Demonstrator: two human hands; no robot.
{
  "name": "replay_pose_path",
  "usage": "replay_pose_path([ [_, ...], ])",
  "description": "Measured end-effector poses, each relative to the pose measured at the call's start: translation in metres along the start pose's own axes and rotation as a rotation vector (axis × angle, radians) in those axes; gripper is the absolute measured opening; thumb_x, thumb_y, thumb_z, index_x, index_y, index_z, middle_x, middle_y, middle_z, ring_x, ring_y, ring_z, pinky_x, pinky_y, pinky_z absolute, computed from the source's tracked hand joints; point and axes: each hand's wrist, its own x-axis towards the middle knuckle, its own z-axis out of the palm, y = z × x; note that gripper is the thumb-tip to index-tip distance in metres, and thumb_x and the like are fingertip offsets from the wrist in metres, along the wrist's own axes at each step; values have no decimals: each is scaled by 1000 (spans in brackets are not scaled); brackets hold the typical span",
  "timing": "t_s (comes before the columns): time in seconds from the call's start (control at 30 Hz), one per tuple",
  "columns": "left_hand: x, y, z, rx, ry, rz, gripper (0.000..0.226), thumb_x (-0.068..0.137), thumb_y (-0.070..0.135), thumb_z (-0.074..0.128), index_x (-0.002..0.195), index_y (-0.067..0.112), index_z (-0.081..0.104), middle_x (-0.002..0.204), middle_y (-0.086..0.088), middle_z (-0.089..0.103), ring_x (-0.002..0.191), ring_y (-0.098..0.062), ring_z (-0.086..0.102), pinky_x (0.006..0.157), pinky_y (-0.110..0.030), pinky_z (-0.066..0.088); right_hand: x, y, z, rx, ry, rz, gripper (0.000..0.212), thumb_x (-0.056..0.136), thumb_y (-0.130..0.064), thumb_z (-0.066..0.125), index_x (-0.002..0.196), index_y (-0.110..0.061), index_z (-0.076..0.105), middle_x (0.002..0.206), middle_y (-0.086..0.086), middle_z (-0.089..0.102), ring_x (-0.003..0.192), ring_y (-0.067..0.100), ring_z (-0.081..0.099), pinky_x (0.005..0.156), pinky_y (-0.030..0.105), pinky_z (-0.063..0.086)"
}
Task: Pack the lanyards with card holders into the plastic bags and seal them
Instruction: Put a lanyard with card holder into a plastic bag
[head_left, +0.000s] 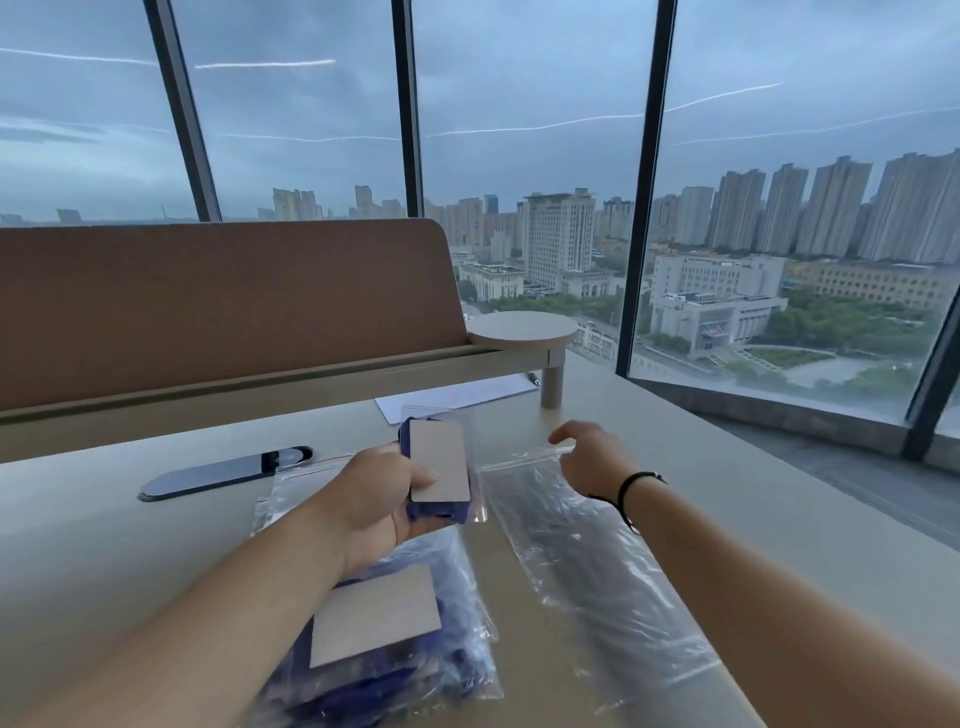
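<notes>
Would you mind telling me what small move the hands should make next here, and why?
Probably the right hand should pinch the empty bag at its top edge and lift it open: its fingers hover just above that edge, while the left hand already grips a card holder beside it.

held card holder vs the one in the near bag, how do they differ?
The held card holder is gripped by the left hand above the desk; the near card holder lies flat in the near bag. The held one points away from the camera; the near one sits tilted. Both show a blank grey face with dark blue beneath.
</notes>
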Motion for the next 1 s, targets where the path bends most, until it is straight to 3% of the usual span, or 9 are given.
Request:
replay_pose_path([
  [0.07,12,-6,-5,8,10,-2,37,97,-10,37,127,3,53,122,-31,62,103,-48,67,73,-50,61,17,1,2,-152,-52,-55,49,88,-4,44,127,-30,58,136,4,56,122,25,52,98,29,42],
  [0.17,21,-14,-10,50,3,4,37,96,-12,38,125,5,55,124,-32,61,103,-49,67,77,-52,60,37,-5,5,-206,-187,-72,57,88,0,40,133,-29,55,139,5,53,116,23,54,90,25,44],
  [0.27,26,-19,-15,50,-11,1,38,95,-14,38,120,7,58,123,-32,60,96,-46,64,64,-45,61,52,-9,12,-220,-271,-61,49,92,-3,43,133,-25,57,137,7,56,117,23,58,85,21,43],
  [0.37,31,-23,-21,2,-17,-1,41,94,-15,38,123,5,59,117,-30,63,93,-44,64,65,-44,60,59,-12,14,-247,-285,-59,42,93,-6,50,133,-16,59,135,8,58,122,24,56,92,24,44],
  [0.43,33,-29,-25,-37,-13,-13,42,93,-16,38,124,5,58,116,-29,64,91,-44,65,65,-45,60,63,-10,14,-197,-281,-46,40,90,-3,57,129,-9,61,119,11,62,110,24,59,88,24,44],
  [0.5,33,-36,-26,-72,-3,-31,42,94,-15,37,125,4,57,118,-31,63,91,-45,66,61,-46,60,63,-9,17,-201,-240,-64,34,89,-4,59,121,-7,65,102,5,58,96,20,56,86,24,44],
  [0.63,34,-43,-27,-115,16,-16,40,94,-16,36,123,3,56,116,-31,64,90,-46,66,56,-46,60,60,0,25,-160,-78,-115,13,84,-12,65,92,-21,70,95,0,62,96,22,62,82,22,45],
  [0.87,31,-42,-23,-84,48,29,40,95,-15,38,123,7,57,113,-27,64,93,-45,64,75,-56,60,46,-3,24,-10,53,-126,15,85,-16,65,75,-27,68,84,0,72,81,21,68,59,22,51],
  [1.0,24,-28,-25,-172,79,65,41,96,-14,37,124,9,56,117,-24,63,100,-45,64,59,-46,62,28,-17,1,14,131,-196,12,80,-23,64,71,-20,72,73,-1,73,79,22,68,77,36,58],
])
